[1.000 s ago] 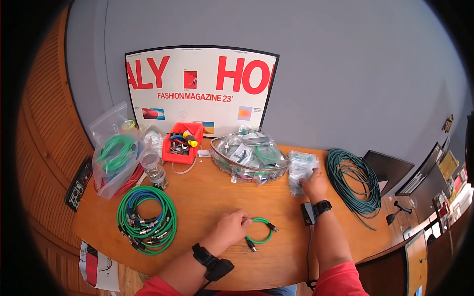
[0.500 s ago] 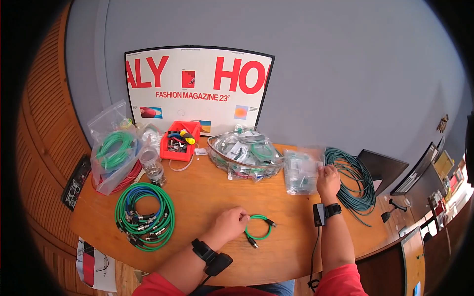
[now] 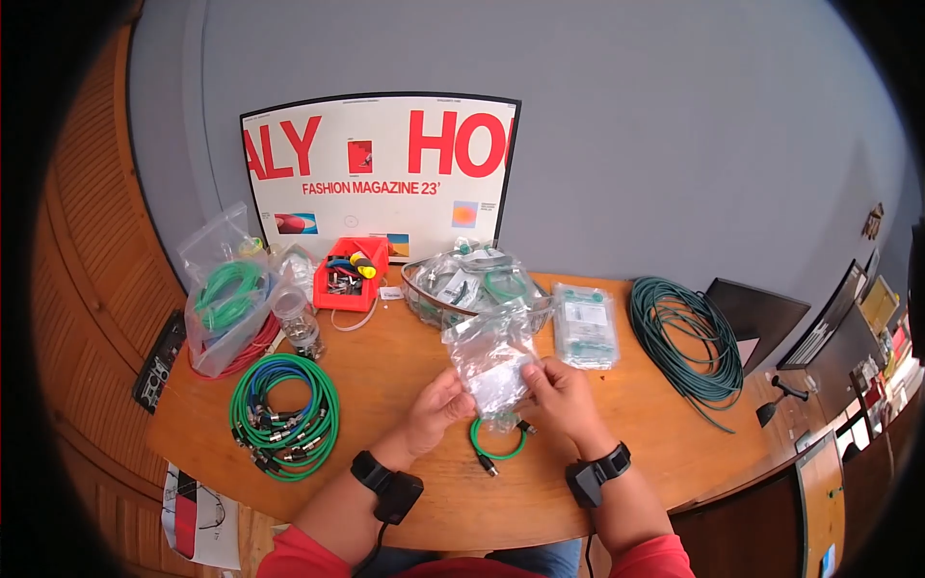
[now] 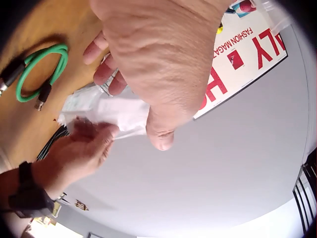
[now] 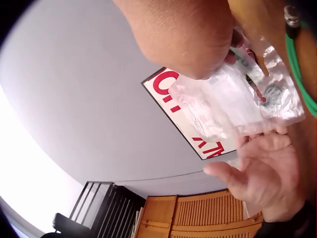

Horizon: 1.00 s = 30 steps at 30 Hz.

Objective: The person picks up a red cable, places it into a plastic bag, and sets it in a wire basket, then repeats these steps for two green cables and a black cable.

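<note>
My right hand [image 3: 567,400] pinches a clear plastic bag [image 3: 493,371] with a white label, thumb on its front. The bag is raised above the table's middle, and a small green-tinted item [image 5: 273,94] shows inside its lower end. At the bag's other side is my left hand [image 3: 431,414]. In the right wrist view the left fingers [image 5: 262,141] extend along the bag's edge, thumb apart from it. Below the bag a short green cable [image 4: 64,62] with dark, metal-tipped connectors lies looped on the table, partly hidden in the head view.
A stack of clear bags [image 3: 586,332] lies beyond my right hand, beside a dark green cable coil [image 3: 665,361]. A wire basket [image 3: 429,313] of bagged parts and a red bin [image 3: 337,301] stand behind. Green and blue coiled cables [image 3: 332,414] lie left, near a large bag [image 3: 207,337].
My right hand has brought one plastic bag from the stack at the back right to the middle. The left hand has risen from beside the green cable to the bag, its fingers spread.
</note>
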Each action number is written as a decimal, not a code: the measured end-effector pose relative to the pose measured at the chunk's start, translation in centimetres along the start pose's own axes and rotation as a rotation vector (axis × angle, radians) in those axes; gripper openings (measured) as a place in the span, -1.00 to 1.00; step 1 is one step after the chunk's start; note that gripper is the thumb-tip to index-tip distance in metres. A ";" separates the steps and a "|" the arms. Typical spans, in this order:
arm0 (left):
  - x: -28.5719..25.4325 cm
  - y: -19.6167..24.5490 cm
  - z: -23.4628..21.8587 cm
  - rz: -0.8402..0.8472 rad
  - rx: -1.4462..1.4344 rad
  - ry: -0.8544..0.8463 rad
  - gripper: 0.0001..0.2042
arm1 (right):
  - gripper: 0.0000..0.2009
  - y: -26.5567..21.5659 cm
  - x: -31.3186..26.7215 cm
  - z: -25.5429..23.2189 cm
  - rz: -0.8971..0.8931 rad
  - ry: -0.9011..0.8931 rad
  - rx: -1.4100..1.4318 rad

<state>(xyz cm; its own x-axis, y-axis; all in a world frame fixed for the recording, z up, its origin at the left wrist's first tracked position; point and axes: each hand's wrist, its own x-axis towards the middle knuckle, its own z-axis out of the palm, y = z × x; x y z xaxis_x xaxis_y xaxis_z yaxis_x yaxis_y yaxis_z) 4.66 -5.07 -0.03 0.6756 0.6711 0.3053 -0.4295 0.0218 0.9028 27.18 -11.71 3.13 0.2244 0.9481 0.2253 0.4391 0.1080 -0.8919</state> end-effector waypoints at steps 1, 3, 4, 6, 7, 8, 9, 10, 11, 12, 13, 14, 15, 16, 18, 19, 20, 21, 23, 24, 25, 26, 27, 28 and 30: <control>0.1 -0.4 -0.2 -0.044 0.034 0.030 -0.51 | -0.70 0.1 -0.3 0.3 0.005 0.005 0.011; 0.1 -0.5 0.0 -0.104 0.074 0.045 -0.56 | -0.70 0.2 -1.0 0.6 0.018 -0.073 -0.064; 0.1 0.0 0.4 -0.129 0.130 0.106 -0.62 | -0.71 0.0 -1.2 0.6 -0.062 -0.067 -0.153; 0.2 0.3 0.3 -0.193 0.263 0.198 -0.70 | -0.72 0.4 -1.2 0.8 -0.056 -0.065 -0.054; 0.5 0.3 0.2 -0.195 0.279 0.191 -0.70 | -0.72 0.6 -1.2 0.9 -0.054 -0.073 0.039; 0.7 0.4 0.1 -0.227 0.266 0.308 -0.72 | -0.68 0.6 -1.1 0.8 -0.003 -0.072 0.064; 0.8 0.4 -0.1 -0.254 0.250 0.432 -0.74 | -0.68 0.7 -0.9 0.5 -0.009 -0.073 0.075; 0.9 0.3 -0.7 -0.253 0.260 0.438 -0.74 | -0.67 0.7 -0.9 0.1 -0.017 -0.093 -0.097; 0.9 0.1 -1.7 -0.246 0.220 0.436 -0.73 | -0.65 0.6 -0.8 -0.3 -0.027 -0.111 -0.271; 1.1 0.4 -2.0 -0.241 0.179 0.432 -0.72 | -0.65 0.5 -0.9 -0.5 -0.033 -0.114 -0.264; 1.0 0.7 -2.0 -0.242 0.186 0.436 -0.72 | -0.62 0.4 -1.2 -0.7 -0.110 -0.122 -0.436; 0.8 1.0 -1.8 -0.228 0.118 0.476 -0.69 | -0.59 0.2 -1.5 -0.8 -0.187 -0.128 -0.609; 0.8 1.2 -1.6 -0.214 0.048 0.514 -0.67 | -0.59 -0.2 -1.9 -0.8 -0.186 -0.129 -0.604; 0.6 1.0 -1.7 -0.216 0.051 0.514 -0.67 | -0.58 -0.7 -2.2 -0.8 -0.127 -0.207 -0.643; 0.0 0.4 -1.9 -0.154 -0.037 0.534 -0.62 | -0.57 -0.4 -2.2 -0.5 -0.064 -0.291 -0.681; -0.1 0.4 -2.2 -0.164 -0.043 0.544 -0.62 | -0.58 0.1 -2.2 -0.3 -0.073 -0.297 -0.733; -0.2 0.7 -2.4 -0.174 -0.095 0.515 -0.62 | -0.60 0.6 -2.5 0.0 -0.081 -0.308 -0.782; -0.3 1.0 -2.6 -0.180 -0.143 0.482 -0.63 | -0.60 0.9 -2.6 0.2 -0.076 -0.319 -0.779; -0.6 0.5 -3.1 -0.205 -0.135 0.512 -0.65 | -0.63 0.9 -2.1 0.1 -0.036 -0.343 -0.794; -0.7 0.3 -3.3 -0.227 -0.127 0.539 -0.66 | -0.63 0.9 -2.1 0.2 -0.040 -0.342 -0.795; -0.7 0.3 -3.4 -0.220 -0.128 0.541 -0.66 | -0.65 0.9 -2.1 0.2 -0.045 -0.327 -0.798; -0.6 0.3 -3.5 -0.192 -0.034 0.529 -0.68 | -0.66 0.8 -2.0 0.2 -0.053 -0.313 -0.802; -0.6 0.3 -3.6 -0.166 0.059 0.519 -0.69 | -0.66 0.7 -1.9 0.3 -0.059 -0.316 -0.805; -0.7 0.3 -4.0 -0.165 0.055 0.524 -0.69 | -0.68 0.6 -1.9 0.3 -0.055 -0.313 -0.803; -0.9 0.3 -4.6 -0.136 0.255 0.532 -0.71 | -0.69 0.8 -2.0 0.5 -0.046 -0.320 -0.801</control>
<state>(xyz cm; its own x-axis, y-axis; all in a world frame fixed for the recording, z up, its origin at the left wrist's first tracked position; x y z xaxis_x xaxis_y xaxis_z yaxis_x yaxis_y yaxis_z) 1.16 -2.28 -1.47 0.2935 0.9547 0.0482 -0.1584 -0.0011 0.9874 26.65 -13.36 1.81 -0.0114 0.9996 0.0255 0.9498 0.0188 -0.3124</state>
